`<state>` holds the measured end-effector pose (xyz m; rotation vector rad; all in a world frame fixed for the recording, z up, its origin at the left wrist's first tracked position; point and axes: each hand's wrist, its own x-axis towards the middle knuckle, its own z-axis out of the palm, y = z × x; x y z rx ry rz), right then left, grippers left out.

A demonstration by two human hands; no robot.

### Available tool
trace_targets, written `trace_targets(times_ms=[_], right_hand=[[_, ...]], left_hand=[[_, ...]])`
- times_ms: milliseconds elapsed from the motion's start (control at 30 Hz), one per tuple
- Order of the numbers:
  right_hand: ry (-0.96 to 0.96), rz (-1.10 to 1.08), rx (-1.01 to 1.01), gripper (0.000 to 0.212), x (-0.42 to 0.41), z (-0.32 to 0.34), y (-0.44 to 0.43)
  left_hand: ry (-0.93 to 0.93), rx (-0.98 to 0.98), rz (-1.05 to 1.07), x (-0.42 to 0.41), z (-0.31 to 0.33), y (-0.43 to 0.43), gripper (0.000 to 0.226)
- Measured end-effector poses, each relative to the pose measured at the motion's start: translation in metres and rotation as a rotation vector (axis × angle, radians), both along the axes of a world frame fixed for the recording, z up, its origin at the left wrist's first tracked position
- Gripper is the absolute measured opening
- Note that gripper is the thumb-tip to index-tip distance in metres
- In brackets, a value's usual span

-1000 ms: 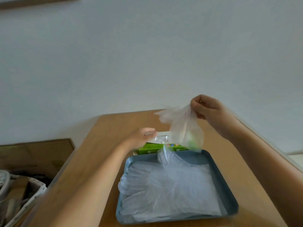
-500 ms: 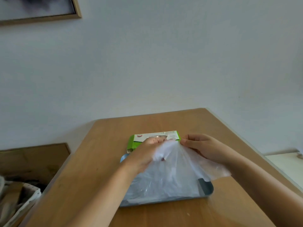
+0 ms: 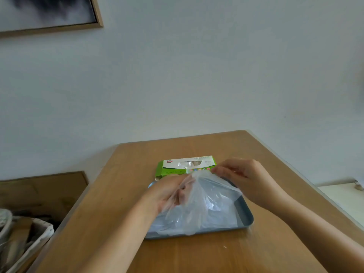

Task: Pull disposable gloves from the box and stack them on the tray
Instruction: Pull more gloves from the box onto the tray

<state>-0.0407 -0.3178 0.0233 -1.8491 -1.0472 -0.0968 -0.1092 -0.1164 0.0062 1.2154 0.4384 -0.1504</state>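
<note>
One wooden worktop (image 3: 197, 253) carries one green glove box (image 3: 177, 169) at its far side and, just in front of it, one blue-grey tray (image 3: 246, 215). The tray holds a stack of clear gloves (image 3: 220, 218), too overlapped to count. Two bare hands meet over the tray's far end. The left hand (image 3: 167, 194) has its grip curled around one clear disposable glove (image 3: 202, 201); the right hand (image 3: 242, 178) pinches the same glove's top edge. The glove drapes down onto the stack. One framed picture (image 3: 49, 14) hangs upper left; one basket (image 3: 39, 233) sits lower left. A second ago the right hand alone held this glove high above the tray, with the left at the box.
</note>
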Motion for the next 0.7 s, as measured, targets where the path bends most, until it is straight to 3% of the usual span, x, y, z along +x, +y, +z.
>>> trace_targets(times_ms=[100, 200, 300, 367, 400, 500, 533, 600, 700], right_hand=[[0.2, -0.055, 0.069, 0.025, 0.004, -0.002, 0.011], [0.289, -0.024, 0.076, 0.01, 0.003, -0.004, 0.019], [0.234, 0.138, -0.328, 0.074, 0.0, -0.006, 0.018], [0.172, 0.176, -0.519, 0.09, -0.005, -0.015, 0.023], [0.161, 0.151, -0.514, 0.081, -0.005, -0.024, 0.027], [0.312, 0.109, -0.24, 0.009, -0.005, -0.043, 0.042], [0.409, 0.115, -0.163, 0.01, -0.004, -0.046, 0.045], [0.613, 0.117, -0.095, 0.024, 0.0, -0.046, 0.048], [0.607, -0.052, -0.211, 0.022, 0.01, -0.037, 0.048]], left_hand=[[0.056, 0.143, -0.091, -0.011, 0.001, 0.007, 0.039], [0.139, 0.005, -0.046, -0.018, 0.004, 0.018, 0.022], [0.138, 0.05, 0.033, -0.025, 0.005, 0.026, 0.017], [0.099, 0.204, 0.069, -0.027, 0.004, 0.028, 0.027], [0.094, 0.225, 0.084, -0.027, 0.005, 0.029, 0.028], [0.118, 0.235, 0.066, -0.031, 0.001, 0.034, 0.014], [0.134, 0.261, 0.057, -0.03, -0.003, 0.038, 0.026], [0.18, 0.337, 0.009, -0.028, -0.007, 0.047, 0.019], [0.293, 0.557, -0.11, -0.025, -0.008, 0.064, 0.024]])
